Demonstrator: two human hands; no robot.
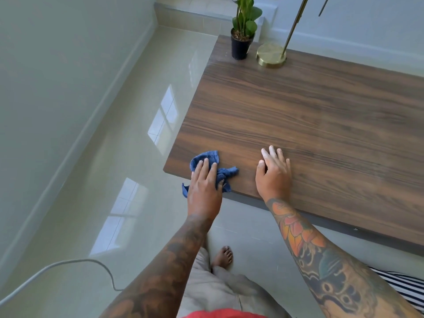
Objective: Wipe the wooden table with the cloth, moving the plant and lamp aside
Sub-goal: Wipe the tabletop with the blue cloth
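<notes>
A glossy pale tiled floor (96,157) surrounds the dark wood-grain table (309,115), where the left hand (204,187) presses a crumpled blue cloth (210,167) flat-fingered at the near left corner. The right hand (274,173) rests open, fingers together, on the wood. Long strokes along the grain would likely serve best. Far corner: a black pot (239,48) holds the green leafy plant (246,16), beside the brass round-based lamp (271,53).
</notes>
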